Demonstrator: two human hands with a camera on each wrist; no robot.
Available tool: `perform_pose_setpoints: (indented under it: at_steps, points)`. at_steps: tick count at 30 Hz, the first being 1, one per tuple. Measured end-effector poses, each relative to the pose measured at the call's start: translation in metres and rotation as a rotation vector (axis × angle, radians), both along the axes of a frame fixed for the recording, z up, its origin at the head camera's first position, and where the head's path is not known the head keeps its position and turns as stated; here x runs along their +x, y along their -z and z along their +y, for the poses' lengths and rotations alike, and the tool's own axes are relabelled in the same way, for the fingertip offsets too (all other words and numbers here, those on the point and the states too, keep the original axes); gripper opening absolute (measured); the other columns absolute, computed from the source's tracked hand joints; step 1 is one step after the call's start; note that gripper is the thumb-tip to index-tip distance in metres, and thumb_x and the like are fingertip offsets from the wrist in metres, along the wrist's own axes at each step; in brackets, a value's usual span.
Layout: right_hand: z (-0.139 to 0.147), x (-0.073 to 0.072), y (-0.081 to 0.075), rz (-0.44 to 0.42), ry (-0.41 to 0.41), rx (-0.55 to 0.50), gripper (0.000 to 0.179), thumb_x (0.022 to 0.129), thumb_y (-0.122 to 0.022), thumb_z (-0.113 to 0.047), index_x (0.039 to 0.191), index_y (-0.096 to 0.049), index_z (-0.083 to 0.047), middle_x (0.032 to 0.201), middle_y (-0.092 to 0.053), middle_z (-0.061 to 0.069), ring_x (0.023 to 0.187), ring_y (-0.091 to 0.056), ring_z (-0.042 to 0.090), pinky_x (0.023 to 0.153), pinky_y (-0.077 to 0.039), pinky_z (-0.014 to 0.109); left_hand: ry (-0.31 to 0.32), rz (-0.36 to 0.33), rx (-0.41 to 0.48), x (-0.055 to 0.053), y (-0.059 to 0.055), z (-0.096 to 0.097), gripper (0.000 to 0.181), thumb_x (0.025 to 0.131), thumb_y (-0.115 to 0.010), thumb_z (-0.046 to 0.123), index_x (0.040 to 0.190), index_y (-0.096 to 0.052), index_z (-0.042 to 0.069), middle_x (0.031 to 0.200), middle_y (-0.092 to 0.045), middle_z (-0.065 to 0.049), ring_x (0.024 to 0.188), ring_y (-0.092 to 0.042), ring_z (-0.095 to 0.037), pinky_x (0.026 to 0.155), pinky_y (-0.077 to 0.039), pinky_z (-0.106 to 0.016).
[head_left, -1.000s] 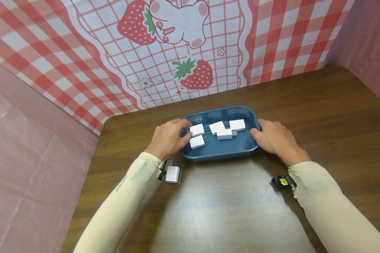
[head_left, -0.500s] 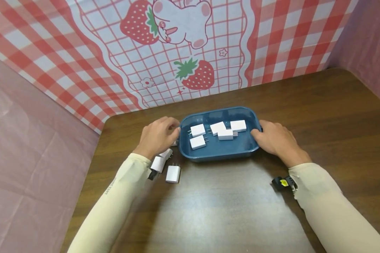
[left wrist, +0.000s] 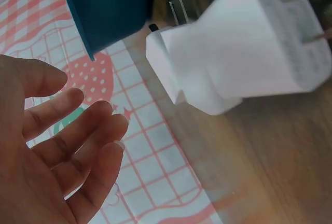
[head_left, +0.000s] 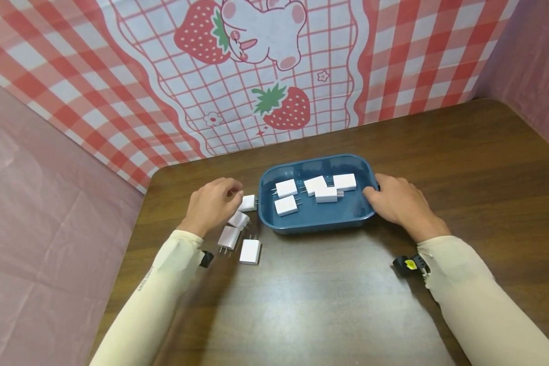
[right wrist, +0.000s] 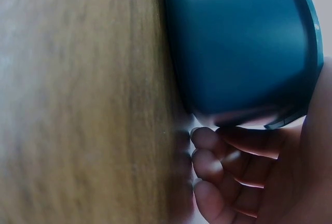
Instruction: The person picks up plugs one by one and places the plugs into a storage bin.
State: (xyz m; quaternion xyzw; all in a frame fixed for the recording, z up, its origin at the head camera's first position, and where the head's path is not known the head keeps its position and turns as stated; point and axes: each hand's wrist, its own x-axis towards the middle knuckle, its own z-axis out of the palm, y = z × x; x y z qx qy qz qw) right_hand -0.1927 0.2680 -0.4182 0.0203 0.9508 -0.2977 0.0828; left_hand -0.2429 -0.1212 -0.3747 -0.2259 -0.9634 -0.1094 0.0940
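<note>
A blue plastic tray (head_left: 331, 216) stands on the wooden table, with several white charger plugs (head_left: 285, 205) lying in it. At its right end my right hand (head_left: 400, 203) grips the rim, thumb over the edge and fingers curled against the outside, as the right wrist view (right wrist: 236, 177) also shows. Left of the tray, my left hand (head_left: 212, 206) hovers with loosely bent fingers and nothing in them. Close by it are loose white charger plugs: one (head_left: 248, 203) near the tray's wall, others (head_left: 229, 237) nearer the forearm. They look large in the left wrist view.
A white charger plug (head_left: 250, 251) lies below the tray's left corner. Behind the table hangs a red and white checked cloth (head_left: 416, 56) with strawberries. Pink cloth (head_left: 41, 229) borders the left side.
My left hand has drawn back leftward from inside the tray, leaving the plugs there. Loose plugs that it covered now show beside the tray. My right hand keeps its grip.
</note>
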Motion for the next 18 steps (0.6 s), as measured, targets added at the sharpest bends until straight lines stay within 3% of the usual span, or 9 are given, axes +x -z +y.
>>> perform_pose_setpoints:
  at_steps: [18]
  points:
    - [0.001,0.000,0.001,-0.003,0.000,-0.001,0.063,0.103,-0.042,-0.040,0.145,-0.040,0.007,0.131,-0.052,0.030,0.103,-0.052,0.042,0.094,-0.039,0.069,-0.037,-0.070,-0.038,0.015,0.012,-0.025,0.022,0.095,-0.060,0.033,0.105,-0.073,0.019,0.096,-0.070,0.002,0.085,-0.065,-0.018,0.067,-0.052,-0.045]
